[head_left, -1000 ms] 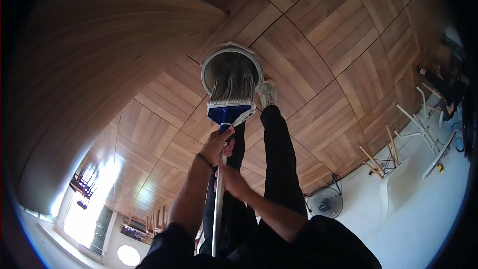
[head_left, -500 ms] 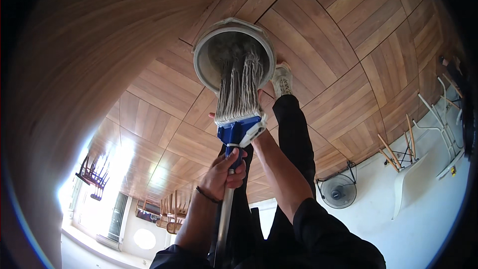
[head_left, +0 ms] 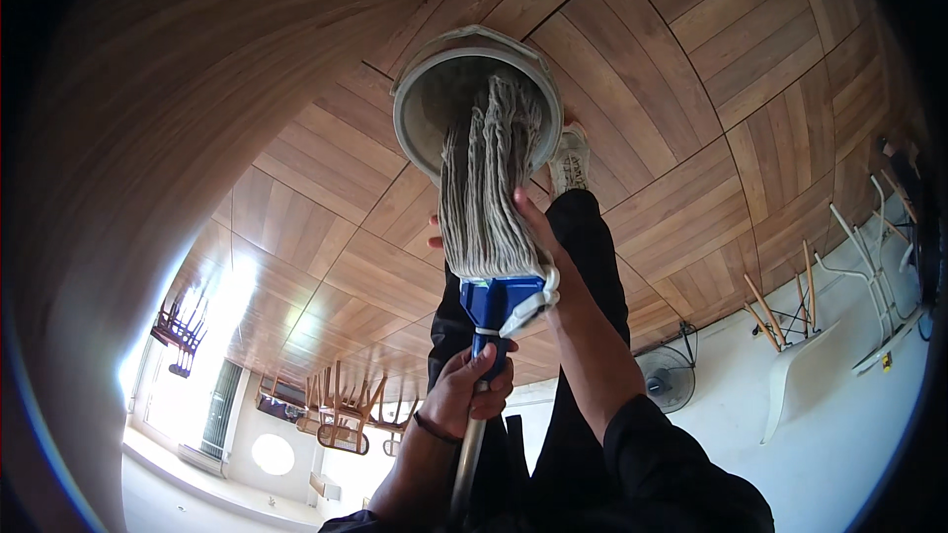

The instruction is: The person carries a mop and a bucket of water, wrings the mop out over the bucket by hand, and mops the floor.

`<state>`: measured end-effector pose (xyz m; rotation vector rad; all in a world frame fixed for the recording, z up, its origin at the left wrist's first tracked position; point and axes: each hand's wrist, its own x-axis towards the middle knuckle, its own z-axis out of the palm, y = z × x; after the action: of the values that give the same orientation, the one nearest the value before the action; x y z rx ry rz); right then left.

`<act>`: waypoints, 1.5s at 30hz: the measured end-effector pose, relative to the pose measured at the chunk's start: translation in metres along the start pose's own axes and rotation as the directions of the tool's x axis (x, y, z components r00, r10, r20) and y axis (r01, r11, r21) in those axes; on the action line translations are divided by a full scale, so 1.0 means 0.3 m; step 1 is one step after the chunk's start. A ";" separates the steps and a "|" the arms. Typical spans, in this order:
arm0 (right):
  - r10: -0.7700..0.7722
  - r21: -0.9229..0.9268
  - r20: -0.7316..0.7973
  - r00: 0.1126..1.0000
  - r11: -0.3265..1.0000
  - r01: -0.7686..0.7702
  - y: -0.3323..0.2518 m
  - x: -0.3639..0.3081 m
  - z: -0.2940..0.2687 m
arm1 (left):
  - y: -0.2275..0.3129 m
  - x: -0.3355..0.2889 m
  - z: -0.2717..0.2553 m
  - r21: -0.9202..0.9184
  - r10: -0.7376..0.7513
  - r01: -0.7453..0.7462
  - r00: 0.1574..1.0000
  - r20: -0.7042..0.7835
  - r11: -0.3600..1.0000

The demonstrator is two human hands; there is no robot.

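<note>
A string mop [head_left: 484, 202] with grey, wet-looking strands and a blue clamp [head_left: 501, 303] lies over the rim of a round grey bucket [head_left: 400, 114]. The ends of its strands hang inside. My left hand [head_left: 467, 390] is closed round the handle just below the clamp, thumb on top. From the right, my right hand [head_left: 538, 227] reaches beneath the strands and grips them. Its thumb shows along their right edge and fingertips stick out at the left; the palm is hidden behind the strands.
The bucket stands on a wood-patterned floor [head_left: 652, 178], close to my shoe [head_left: 570, 160]. A large wooden surface [head_left: 227, 69] curves along the left. A fan [head_left: 669, 378] and several chairs [head_left: 790, 336] are at the right; more wooden chairs [head_left: 341, 410] stand lower left.
The mop has come back toward me, with more of its strands drawn out of the bucket. My right hand has shifted forward from near the clamp to farther along the strands.
</note>
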<state>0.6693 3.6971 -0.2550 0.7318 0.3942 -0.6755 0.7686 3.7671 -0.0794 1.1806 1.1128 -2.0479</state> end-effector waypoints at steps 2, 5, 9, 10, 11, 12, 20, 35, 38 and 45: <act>-0.001 -0.046 -0.042 0.999 0.999 -0.001 0.008 -0.028 0.015 | -0.019 -0.011 0.002 -0.044 -0.026 0.027 0.999 0.026 0.999; 0.119 -0.082 -0.079 0.990 0.989 -0.125 -0.016 -0.047 0.037 | -0.032 -0.028 0.025 -0.015 -0.027 0.027 0.999 -0.031 1.000; 0.203 -0.023 -0.059 0.977 0.979 -0.205 0.012 -0.049 0.031 | -0.046 -0.067 0.013 -0.050 -0.037 0.036 0.999 -0.016 0.998; 0.180 -0.101 -0.092 0.979 0.977 -0.189 0.018 -0.049 0.036 | -0.048 -0.070 0.010 -0.085 -0.035 0.034 0.999 -0.011 0.996; 0.155 -0.179 -0.122 0.980 0.968 -0.175 0.021 -0.051 0.042 | -0.048 -0.075 0.009 -0.084 -0.037 0.036 0.999 -0.009 0.996; 0.170 -0.188 -0.157 0.973 0.962 -0.199 0.020 -0.055 0.049 | -0.047 -0.080 0.009 -0.084 -0.024 0.023 1.000 -0.014 0.996; 0.153 -0.128 -0.220 0.963 0.975 -0.184 0.031 -0.032 -0.013 | -0.008 -0.021 0.016 -0.141 0.059 -0.095 0.969 -0.241 0.985; 0.190 0.043 -0.227 0.955 0.982 -0.185 0.059 -0.024 -0.004 | 0.305 0.493 -0.138 -0.332 0.416 -0.326 0.874 0.251 0.885; 0.174 0.015 -0.193 0.966 0.985 -0.174 0.057 -0.024 -0.009 | 0.339 0.625 -0.112 -0.295 0.470 -0.407 0.862 0.188 0.864; 0.154 0.154 -0.078 0.985 0.978 -0.141 0.076 -0.031 0.001 | 0.532 0.778 -0.072 -0.170 0.516 -0.490 0.837 0.184 0.855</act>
<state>0.6782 3.7134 -0.2388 0.9261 0.3704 -0.5363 0.7858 3.6929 -0.3527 1.0197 0.7029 -1.6303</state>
